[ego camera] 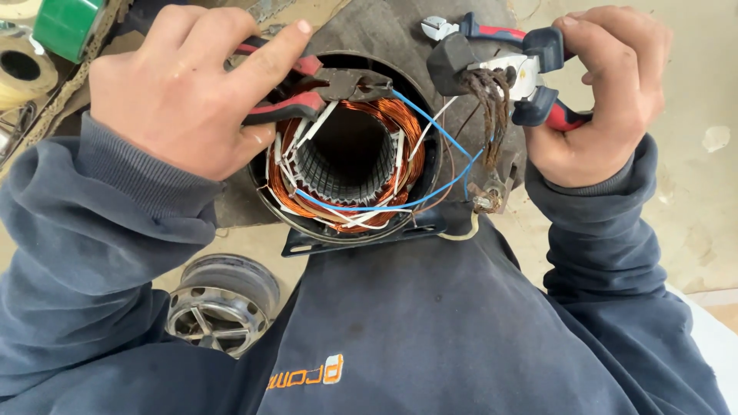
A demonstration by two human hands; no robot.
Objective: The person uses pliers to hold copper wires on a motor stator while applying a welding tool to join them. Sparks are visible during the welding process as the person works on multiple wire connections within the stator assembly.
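An electric motor stator [350,154] stands on end against my lap, its copper windings and white insulation strips showing around the bore. My left hand [181,84] grips red-handled pliers [330,84] whose jaws sit on the upper rim of the winding. My right hand [607,92] holds red-and-dark-handled cutters [500,61] closed around a twisted bundle of brown wires [492,115] that hangs to the right of the stator. A blue wire [430,127] runs from the winding across to that bundle.
A metal motor end cover [223,303] lies on the floor at lower left. A green tape roll [65,27] and other rolls [23,69] sit at the upper left. Dusty concrete floor [692,192] extends to the right.
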